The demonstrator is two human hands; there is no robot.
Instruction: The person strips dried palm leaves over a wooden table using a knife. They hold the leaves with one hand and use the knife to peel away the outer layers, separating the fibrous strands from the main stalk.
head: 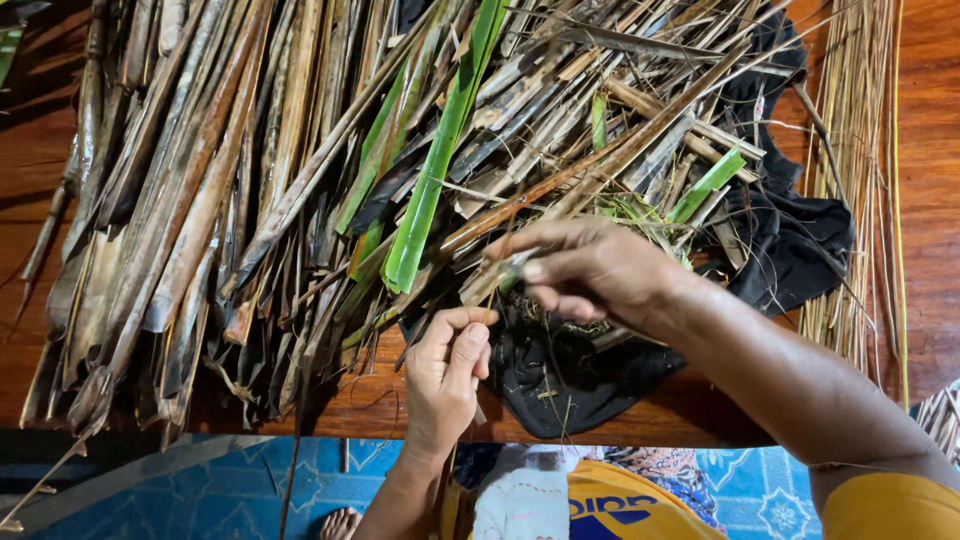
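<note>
At nine o'clock of my view a thick heap of dried brown leaf strips (170,200) lies fanned across the wooden tabletop (40,150), their lower ends hanging over its near edge above the blue patterned floor mat (230,490). Moving toward the centre, a long fresh green leaf (435,165) runs from twelve o'clock down toward the middle, lying on top of the dry pile with a few shorter green blades beside it. Below it, at about six o'clock, my left hand (448,375) is raised with its fingers curled in and thumb pressed against the forefinger, pinching what looks like a very thin strand; I cannot tell exactly what it grips. Just above and to the right, my right hand (590,270) reaches in from four o'clock, fingers closed on a narrow pale-green leaf strip (497,275) whose free end points toward nine o'clock, close above my left hand. Under both hands a black cloth (570,370) is spread on the tabletop, running up toward two o'clock beneath the tangle of leaves. At three o'clock, well apart from my hands, a bundle of thin straw-coloured midribs (860,170) lies lengthwise along the tabletop.
</note>
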